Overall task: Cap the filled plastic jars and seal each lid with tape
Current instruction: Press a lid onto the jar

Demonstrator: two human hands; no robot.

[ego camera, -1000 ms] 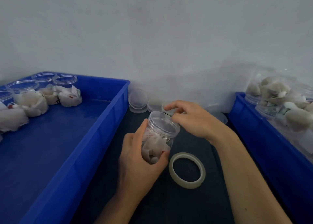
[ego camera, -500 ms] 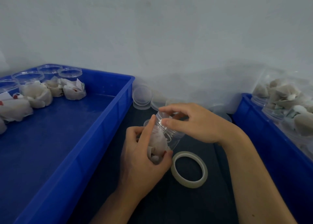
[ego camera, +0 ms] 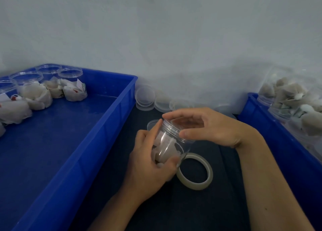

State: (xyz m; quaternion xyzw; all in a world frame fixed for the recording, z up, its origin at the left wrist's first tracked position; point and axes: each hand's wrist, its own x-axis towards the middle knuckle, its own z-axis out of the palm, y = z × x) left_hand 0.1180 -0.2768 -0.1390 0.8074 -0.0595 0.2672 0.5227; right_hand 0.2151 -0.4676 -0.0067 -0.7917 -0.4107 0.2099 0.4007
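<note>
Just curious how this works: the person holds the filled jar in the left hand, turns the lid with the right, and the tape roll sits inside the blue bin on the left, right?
Not quite. In the head view the tape roll lies on the dark table between the bins, beside the jar, not inside the blue bin. The rest holds.

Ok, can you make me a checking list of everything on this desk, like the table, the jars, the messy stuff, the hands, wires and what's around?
Surface: dark table, partly covered by the things below.
Job's things: clear jar of paper packets, tilted, lid on top; tape roll flat beside it.
Clutter: spare lids stacked by the wall.
Hands: left hand holds the jar; right hand grips the lid.
Cables: nothing seen.
Surroundings: left blue bin with capped jars; right blue bin with more filled jars; grey wall.
</note>
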